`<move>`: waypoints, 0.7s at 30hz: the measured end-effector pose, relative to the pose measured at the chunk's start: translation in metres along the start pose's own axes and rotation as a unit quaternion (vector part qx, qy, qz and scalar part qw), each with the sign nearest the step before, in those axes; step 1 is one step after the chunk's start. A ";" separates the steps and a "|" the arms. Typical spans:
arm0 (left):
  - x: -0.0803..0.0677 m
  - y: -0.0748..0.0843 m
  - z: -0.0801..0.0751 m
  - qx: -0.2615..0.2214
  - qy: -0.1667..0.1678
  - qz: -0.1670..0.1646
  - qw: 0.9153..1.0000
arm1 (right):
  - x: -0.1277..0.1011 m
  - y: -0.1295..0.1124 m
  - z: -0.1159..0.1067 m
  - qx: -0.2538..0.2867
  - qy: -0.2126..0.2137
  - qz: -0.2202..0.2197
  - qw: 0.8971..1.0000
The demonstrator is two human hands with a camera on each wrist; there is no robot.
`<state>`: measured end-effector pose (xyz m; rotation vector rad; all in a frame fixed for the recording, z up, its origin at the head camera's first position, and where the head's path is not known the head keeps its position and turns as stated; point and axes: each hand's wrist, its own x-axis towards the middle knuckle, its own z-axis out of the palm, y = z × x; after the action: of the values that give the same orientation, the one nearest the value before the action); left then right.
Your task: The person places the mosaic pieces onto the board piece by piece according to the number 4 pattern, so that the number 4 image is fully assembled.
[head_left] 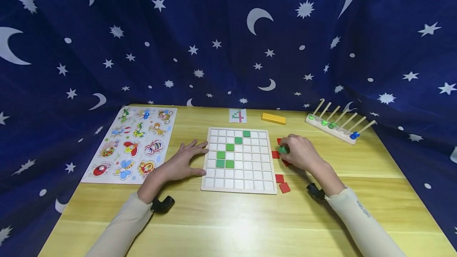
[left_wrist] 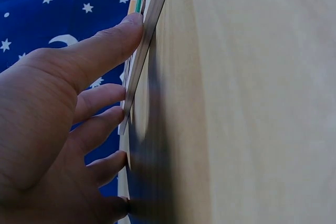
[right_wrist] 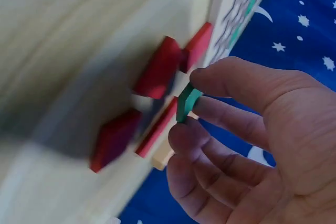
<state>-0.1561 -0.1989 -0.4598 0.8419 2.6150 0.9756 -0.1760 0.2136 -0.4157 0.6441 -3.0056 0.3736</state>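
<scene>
Pinching a green tile (right_wrist: 187, 102) off the counter (head_left: 228, 225), the right hand (head_left: 300, 153) has its pick made. Left hand (head_left: 182, 162), fingers flat and released, steadies the grid board (head_left: 238, 187). Next, I judge, comes carrying the tile to an empty cell.

green tile (head_left: 283, 150), red tiles (head_left: 284, 187), white-celled grid board (head_left: 238, 159) (five green), navy star-moon cloth (head_left: 228, 39), yellow table (head_left: 232, 217)

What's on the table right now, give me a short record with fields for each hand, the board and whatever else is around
left hand: open, fingers flat against the left edge of the grid board
right hand: pinches a green tile beside the board's right edge
board: five green tiles placed
loose: red tiles right of the board
others: insect puzzle, yellow block, peg rack
</scene>
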 end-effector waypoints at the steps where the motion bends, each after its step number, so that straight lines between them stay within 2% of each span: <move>1: 0.000 0.000 0.000 -0.001 0.000 0.000 1.000 | 0.000 -0.001 -0.001 -0.002 0.002 -0.002 1.000; 9: -0.001 -0.001 0.000 0.003 0.000 -0.001 1.000 | 0.000 -0.027 -0.006 0.010 0.002 -0.035 0.999; 21: 0.000 0.002 0.001 0.000 0.002 0.001 1.000 | 0.002 -0.070 0.009 0.034 -0.002 -0.099 0.995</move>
<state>-0.1552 -0.1973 -0.4590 0.8433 2.6169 0.9788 -0.1490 0.1483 -0.4084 0.9388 -2.9076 0.4649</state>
